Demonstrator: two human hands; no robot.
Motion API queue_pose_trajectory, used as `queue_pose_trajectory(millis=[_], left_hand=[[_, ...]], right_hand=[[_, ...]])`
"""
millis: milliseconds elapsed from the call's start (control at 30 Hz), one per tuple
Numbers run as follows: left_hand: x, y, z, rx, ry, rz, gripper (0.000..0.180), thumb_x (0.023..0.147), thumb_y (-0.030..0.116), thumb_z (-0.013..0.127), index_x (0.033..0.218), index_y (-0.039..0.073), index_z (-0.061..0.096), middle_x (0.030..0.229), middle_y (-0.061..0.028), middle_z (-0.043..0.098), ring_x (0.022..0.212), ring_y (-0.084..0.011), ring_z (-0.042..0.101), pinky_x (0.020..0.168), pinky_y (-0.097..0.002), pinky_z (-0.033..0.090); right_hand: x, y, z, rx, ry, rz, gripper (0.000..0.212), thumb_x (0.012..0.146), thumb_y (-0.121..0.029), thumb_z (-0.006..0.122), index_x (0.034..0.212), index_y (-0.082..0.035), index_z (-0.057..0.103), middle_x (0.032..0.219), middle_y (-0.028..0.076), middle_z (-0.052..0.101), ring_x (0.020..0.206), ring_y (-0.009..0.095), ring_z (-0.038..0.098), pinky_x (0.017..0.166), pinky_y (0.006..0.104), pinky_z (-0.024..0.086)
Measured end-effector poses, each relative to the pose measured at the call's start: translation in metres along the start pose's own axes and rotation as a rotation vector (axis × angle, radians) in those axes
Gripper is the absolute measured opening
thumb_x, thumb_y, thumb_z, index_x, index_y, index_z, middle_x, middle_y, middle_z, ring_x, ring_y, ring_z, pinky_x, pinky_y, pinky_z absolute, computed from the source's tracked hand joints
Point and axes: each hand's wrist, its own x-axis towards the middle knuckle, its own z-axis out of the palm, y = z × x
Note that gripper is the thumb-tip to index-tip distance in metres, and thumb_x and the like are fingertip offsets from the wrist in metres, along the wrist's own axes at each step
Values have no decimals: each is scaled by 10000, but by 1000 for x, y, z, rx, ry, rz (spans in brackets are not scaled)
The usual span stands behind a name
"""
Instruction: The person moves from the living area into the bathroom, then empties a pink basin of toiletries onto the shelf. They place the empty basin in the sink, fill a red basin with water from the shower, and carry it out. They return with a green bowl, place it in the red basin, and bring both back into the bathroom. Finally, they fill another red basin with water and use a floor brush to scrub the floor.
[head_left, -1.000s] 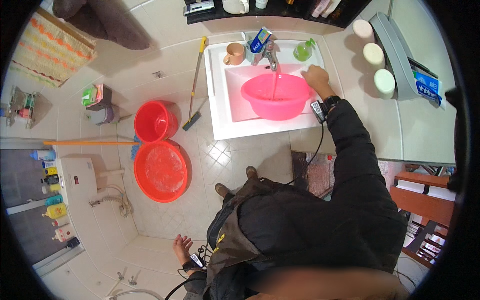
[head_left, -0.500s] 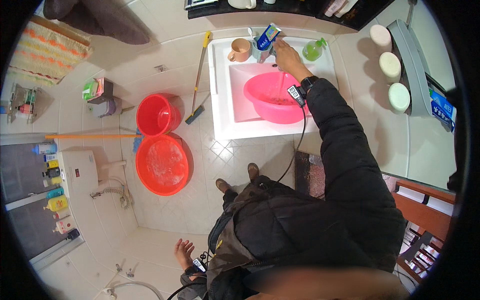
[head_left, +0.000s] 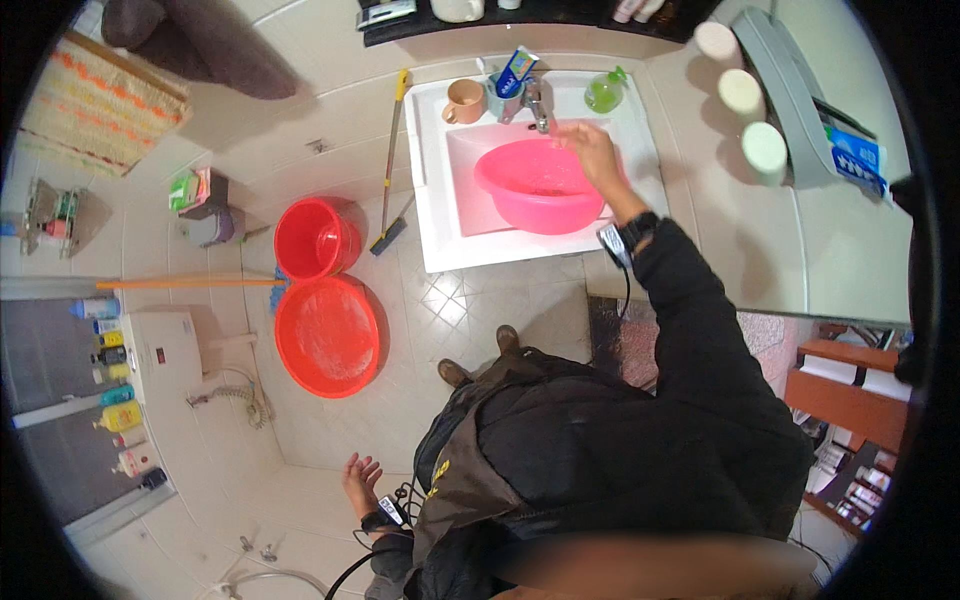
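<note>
Over the right rim of a pink plastic basin (head_left: 545,217), my right hand (head_left: 594,158) is open and holds nothing, its fingers stretched toward the tap (head_left: 538,108) and slightly blurred. The basin sits in a white washbasin (head_left: 432,160) with some water in it. Behind it, left of the tap, stand an orange mug (head_left: 465,100) and a light blue cup (head_left: 503,104) holding a blue toothpaste tube (head_left: 516,72). A green pump bottle (head_left: 604,92) is at the back right corner. Low on the left, my left hand (head_left: 361,483) hangs away from everything, fingers loosely apart.
On the floor at left are a red bucket (head_left: 312,240) and a red tub (head_left: 328,338). A yellow-handled brush (head_left: 388,235) leans near the washbasin. Grey shelving with pale round containers (head_left: 741,94) is at the right; a black shelf (head_left: 540,22) runs along the top.
My right hand has come off the tap and moved down and right, over the basin's edge. The falling water stream no longer shows clearly. My left hand has barely moved.
</note>
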Motion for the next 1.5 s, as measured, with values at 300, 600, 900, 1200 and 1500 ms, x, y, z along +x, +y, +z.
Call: queue_pose_trajectory(millis=[300, 600, 900, 1200, 1500], left_hand=[[89, 82, 36, 171, -308, 166, 487, 902, 240, 588, 1301, -12, 469, 1061, -185, 624, 877, -305, 664, 754, -414, 573], [73, 81, 22, 197, -320, 182, 460, 917, 240, 561, 1297, -9, 489, 1074, -178, 640, 891, -279, 669, 770, -387, 568], [37, -16, -36, 23, 83, -54, 437, 896, 157, 538, 1297, -10, 486, 1054, -178, 640, 851, -281, 674, 725, -376, 572], [10, -125, -99, -189, 246, -214, 405, 893, 130, 542, 1269, -13, 493, 1005, -167, 637, 803, -271, 669, 676, -382, 570], [50, -193, -155, -409, 198, -438, 416, 883, 129, 561, 1275, 4, 501, 957, -143, 650, 771, -267, 672, 661, -381, 575]], right_hand=[[-186, -32, -44, -319, 135, 358, 179, 826, -94, 642, 987, -17, 643, 915, 89, 691, 880, 251, 674, 758, 318, 522], [-116, -16, -14, -993, -40, -245, 460, 759, -140, 679, 1207, -82, 589, 1213, 134, 603, 1177, 336, 521, 1022, 433, 408], [-91, 40, 162, -77, -565, 383, 188, 838, -85, 599, 1016, -43, 643, 848, 43, 679, 788, 113, 608, 703, 250, 468], [-145, 98, 366, -194, -1211, 729, 201, 837, -154, 602, 1006, -61, 658, 811, 43, 682, 664, 130, 624, 558, 279, 485], [-156, 161, 509, -335, -1212, 774, 167, 819, -141, 635, 969, -70, 653, 761, 53, 672, 587, 141, 614, 486, 288, 478]])
